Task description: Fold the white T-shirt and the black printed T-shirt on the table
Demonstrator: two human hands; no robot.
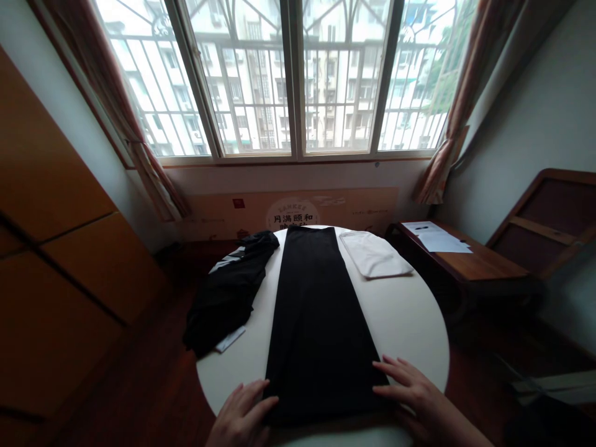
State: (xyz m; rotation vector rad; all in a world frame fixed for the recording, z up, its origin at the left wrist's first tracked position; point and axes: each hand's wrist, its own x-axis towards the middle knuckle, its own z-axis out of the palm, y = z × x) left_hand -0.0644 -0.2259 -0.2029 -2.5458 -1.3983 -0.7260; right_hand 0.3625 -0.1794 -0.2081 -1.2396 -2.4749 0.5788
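Note:
A long black garment [316,310], which looks like trousers folded lengthwise, lies flat down the middle of a round white table [410,316]. Its near end is the wider one. My left hand [244,413] rests at the near left corner, thumb and fingertips on the cloth's edge. At the near right edge, my right hand [407,388] touches the fabric with its fingers spread. Both hands are open. To the left, a crumpled black garment with a white print [228,292] hangs partly over the table's edge. A folded white cloth [375,254] lies at the far right.
A small white item [230,339] pokes out from beneath the crumpled garment. On the right, papers [437,237] lie on a low wooden table [488,261]. A printed cardboard panel [214,211] stands under the window, and a wooden cabinet [69,279] lines the left side.

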